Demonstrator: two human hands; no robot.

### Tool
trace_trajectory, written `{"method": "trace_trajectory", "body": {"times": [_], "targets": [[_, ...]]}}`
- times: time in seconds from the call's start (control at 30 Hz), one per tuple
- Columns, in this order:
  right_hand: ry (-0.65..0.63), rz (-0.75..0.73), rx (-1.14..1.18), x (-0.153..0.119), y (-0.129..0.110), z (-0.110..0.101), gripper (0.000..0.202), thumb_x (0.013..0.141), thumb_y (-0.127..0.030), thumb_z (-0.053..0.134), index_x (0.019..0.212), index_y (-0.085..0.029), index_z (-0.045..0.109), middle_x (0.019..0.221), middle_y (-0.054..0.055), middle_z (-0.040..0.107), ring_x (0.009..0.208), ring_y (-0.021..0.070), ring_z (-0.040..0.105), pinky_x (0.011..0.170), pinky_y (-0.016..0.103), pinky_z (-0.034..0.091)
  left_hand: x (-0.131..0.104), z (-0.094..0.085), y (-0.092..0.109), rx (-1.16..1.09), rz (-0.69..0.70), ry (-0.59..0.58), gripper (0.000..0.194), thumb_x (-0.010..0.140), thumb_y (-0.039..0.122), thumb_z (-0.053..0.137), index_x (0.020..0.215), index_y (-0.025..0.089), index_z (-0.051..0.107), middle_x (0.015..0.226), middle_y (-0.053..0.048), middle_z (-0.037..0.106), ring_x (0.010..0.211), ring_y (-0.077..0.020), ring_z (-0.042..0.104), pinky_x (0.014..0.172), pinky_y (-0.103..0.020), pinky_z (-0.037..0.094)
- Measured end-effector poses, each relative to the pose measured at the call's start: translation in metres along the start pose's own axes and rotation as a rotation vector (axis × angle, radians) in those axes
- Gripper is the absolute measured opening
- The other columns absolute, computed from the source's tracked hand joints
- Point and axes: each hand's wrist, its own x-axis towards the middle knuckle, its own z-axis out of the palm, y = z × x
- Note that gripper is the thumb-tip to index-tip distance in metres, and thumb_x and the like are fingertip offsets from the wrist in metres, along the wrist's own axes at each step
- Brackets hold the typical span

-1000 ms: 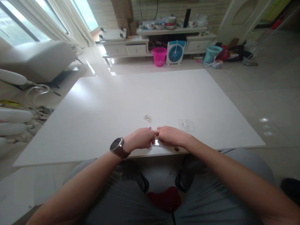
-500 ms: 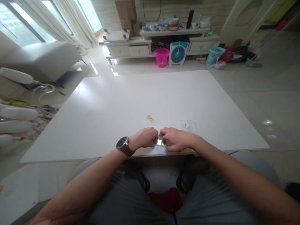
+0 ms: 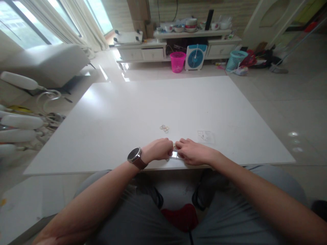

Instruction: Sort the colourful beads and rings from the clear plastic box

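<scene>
At the near edge of a white bench [image 3: 133,109], the left hand [image 3: 158,149] and right hand [image 3: 192,152], touching a second ago, now stand slightly apart, baring a small gold-coloured piece [image 3: 174,146] between them, so the handling seems to centre there. Both hands' fingers are curled inward, but whether they grip it cannot be told; thin rings [image 3: 166,129] lie beyond

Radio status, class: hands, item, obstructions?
Left hand, right hand close together; grips unclear. Shiny flat item between, partly covered. Loose loops beyond, clear of both.
</scene>
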Motion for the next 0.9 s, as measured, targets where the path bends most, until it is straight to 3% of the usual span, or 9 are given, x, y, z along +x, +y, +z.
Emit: {"method": "trace_trajectory", "body": {"times": [0.17,0.4,0.57,0.73,0.9], "targets": [[0.030,-0.004,0.019,-0.0011,0.0003,0.0012,0.019,0.078,-0.013,0.057,0.095,-0.013,0.066,0.103,0.012,0.058,0.096,0.0247,0.046,0.080,0.037,0.040,0.0003,-0.0004,0.0003,-0.002,0.010,0.004,0.013,0.064,0.012,0.064,0.066,0.021,0.074,0.063,-0.004,0.068,0.062,-0.0168,0.058,0.061,-0.027,0.042],[0.028,-0.007,-0.028,-0.0015,-0.0012,0.0021,0.011,0.079,-0.012,0.056,0.077,-0.015,0.066,0.100,0.012,0.059,0.096,0.0246,0.046,0.079,0.036,0.039,-0.0013,-0.0036,0.0018,-0.016,0.006,0.009,0.013,0.064,0.012,0.063,0.066,0.020,0.074,0.063,-0.004,0.068,0.061,-0.0154,0.058,0.061,-0.026,0.042],[0.009,-0.004,-0.073,0.0001,-0.0022,0.0044,0.010,0.080,-0.015,0.058,0.080,-0.015,0.068,0.101,0.013,0.058,0.096,0.0259,0.046,0.078,0.037,0.038,-0.0008,-0.0011,0.0006,-0.021,0.011,0.004,0.012,0.065,0.012,0.065,0.065,0.020,0.073,0.061,-0.003,0.067,0.059,-0.0150,0.058,0.065,-0.027,0.045],[0.023,0.002,-0.080,-0.0004,-0.0028,0.0056,0.013,0.080,-0.014,0.056,0.087,-0.014,0.067,0.104,0.013,0.058,0.099,0.0266,0.047,0.079,0.038,0.038,0.0009,0.0031,-0.0016,-0.015,0.026,0.018,0.012,0.064,0.011,0.067,0.066,0.021,0.074,0.061,-0.003,0.068,0.060,-0.0138,0.058,0.080,-0.028,0.048],[0.029,0.004,-0.063,-0.0019,-0.0036,0.0038,0.012,0.079,-0.013,0.057,0.086,-0.015,0.067,0.104,0.013,0.059,0.099,0.0262,0.047,0.080,0.038,0.038,0.0007,0.0020,-0.0011,-0.026,0.022,0.011,0.011,0.065,0.012,0.067,0.066,0.021,0.074,0.062,-0.003,0.069,0.060,-0.0140,0.058,0.079,-0.028,0.048]]}}
